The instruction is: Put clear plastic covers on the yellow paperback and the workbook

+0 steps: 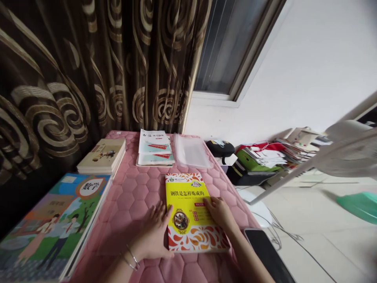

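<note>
A yellow paperback book [185, 204] with red-and-orange leaf patterns lies face up on the pink quilted surface. My left hand [154, 234] rests flat along its left side, fingers spread, index finger and thumb touching that edge. On the opposite side, my right hand [219, 212] holds the book by its right edge, with a digit over the cover; its other fingers are partly hidden. Beneath my left hand, a faint transparent sheet seems to lie on the quilting. A stack of clear plastic covers [191, 151] sits beyond the book.
White booklets [154, 143] lie at the back. On the left are a pile of beige books [103, 155] and a large illustrated textbook [59, 220]. A dark phone-like slab [266, 251] lies at right. Past it stand a white fan [347, 149], cables and paper piles [265, 155].
</note>
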`<state>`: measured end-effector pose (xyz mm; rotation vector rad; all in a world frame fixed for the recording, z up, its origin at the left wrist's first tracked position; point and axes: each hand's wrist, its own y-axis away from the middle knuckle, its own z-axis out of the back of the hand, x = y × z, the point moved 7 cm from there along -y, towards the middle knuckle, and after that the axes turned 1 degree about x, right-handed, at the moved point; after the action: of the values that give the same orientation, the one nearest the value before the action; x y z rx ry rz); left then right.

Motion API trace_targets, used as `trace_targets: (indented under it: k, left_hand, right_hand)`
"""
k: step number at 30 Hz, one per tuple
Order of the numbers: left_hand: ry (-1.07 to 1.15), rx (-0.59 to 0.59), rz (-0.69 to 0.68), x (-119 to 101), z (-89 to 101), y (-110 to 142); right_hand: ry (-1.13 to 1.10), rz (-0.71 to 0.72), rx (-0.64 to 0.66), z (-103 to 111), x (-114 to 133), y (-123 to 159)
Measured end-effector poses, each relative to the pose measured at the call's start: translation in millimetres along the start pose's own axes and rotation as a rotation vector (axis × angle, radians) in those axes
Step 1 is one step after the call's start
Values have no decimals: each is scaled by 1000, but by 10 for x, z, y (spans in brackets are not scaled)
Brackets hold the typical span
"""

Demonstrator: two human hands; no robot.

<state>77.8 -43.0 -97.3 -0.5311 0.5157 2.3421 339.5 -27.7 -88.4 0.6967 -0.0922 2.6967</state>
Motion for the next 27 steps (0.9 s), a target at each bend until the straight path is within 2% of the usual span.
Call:
trace_targets:
  k: [7,15,20,27]
  left_hand:
    - [-11,77,72,-45,45,14]
    - [-17,55,51,-9,10,4]
    - [-2,50,50,-35,35,7]
    - [20,53,23,-38,28,-4]
  right_hand:
    - [-118,3,-1,-39,-80,-42]
    - [34,1,-114,-64,-1,39]
    - [63,-6,-87,-65,67,71]
    - [48,-17,-107,-79,38,75]
